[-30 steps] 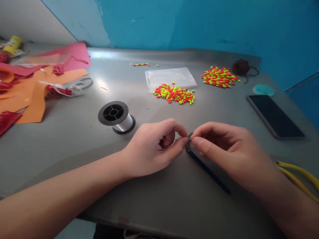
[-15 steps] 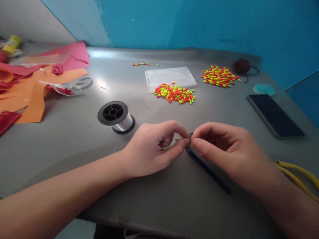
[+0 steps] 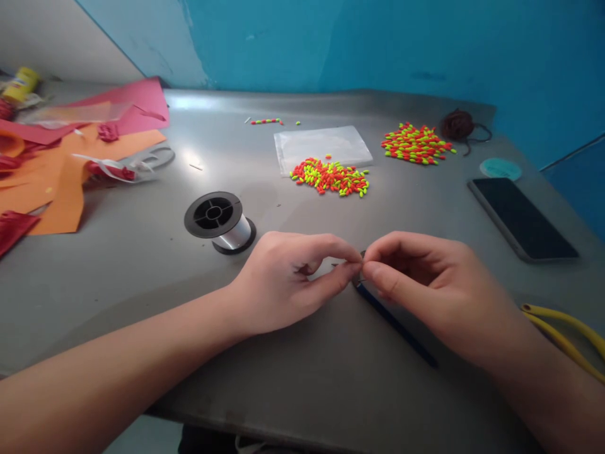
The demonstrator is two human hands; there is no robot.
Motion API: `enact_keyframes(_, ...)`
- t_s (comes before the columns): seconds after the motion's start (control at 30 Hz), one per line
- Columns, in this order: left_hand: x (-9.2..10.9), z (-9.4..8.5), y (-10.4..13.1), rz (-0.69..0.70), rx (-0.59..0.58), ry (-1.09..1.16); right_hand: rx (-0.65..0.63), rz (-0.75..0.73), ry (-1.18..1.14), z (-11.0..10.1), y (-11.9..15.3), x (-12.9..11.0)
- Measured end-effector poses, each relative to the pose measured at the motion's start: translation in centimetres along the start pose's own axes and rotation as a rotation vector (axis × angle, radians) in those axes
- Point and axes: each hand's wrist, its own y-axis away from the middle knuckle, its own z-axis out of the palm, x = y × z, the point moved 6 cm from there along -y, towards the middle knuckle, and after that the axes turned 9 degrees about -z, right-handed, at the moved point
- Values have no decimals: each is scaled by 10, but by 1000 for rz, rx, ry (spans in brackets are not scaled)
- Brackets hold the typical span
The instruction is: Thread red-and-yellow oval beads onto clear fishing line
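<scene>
My left hand [image 3: 302, 280] and my right hand [image 3: 420, 284] meet fingertip to fingertip over the metal table, each in a pinch. Whatever lies between the fingertips is too small to make out. Beneath them rests a tool with a blue handle [image 3: 397, 325]; its metal head is mostly hidden by the fingers. Left of my left hand stands a black spool [image 3: 234, 233] wound with clear line. Beyond the hands lies a pile of red and yellow-green beads [image 3: 331, 176], against a clear plastic bag [image 3: 326, 144].
A second bead pile [image 3: 416, 144] sits at the back right, beside dark yarn [image 3: 457, 125]. A phone [image 3: 522, 221], a turquoise disc [image 3: 501, 168] and a yellow-handled tool [image 3: 562, 328] are on the right. Orange paper [image 3: 61, 202] and pink paper [image 3: 142, 104] cover the left.
The left fingers have straightened slightly, and their tips have shifted a little to the right against the right fingertips. My right hand stays nearly still.
</scene>
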Motion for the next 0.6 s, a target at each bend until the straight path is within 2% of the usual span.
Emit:
enact_keyframes(0.23, -1, 4, -1, 5, -65, 99, 12, 20, 18, 0, 0, 2)
enact_keyframes(0.33, 3, 6, -1, 11, -136, 153, -12, 28, 8, 2, 1, 2)
enact_keyframes(0.5, 2, 13, 3, -66, -251, 212, -58, 45, 3, 4, 2, 3)
enact_keyframes(0.6, 1, 13, 4, -90, -252, 203, -75, 40, 2, 5, 2, 2)
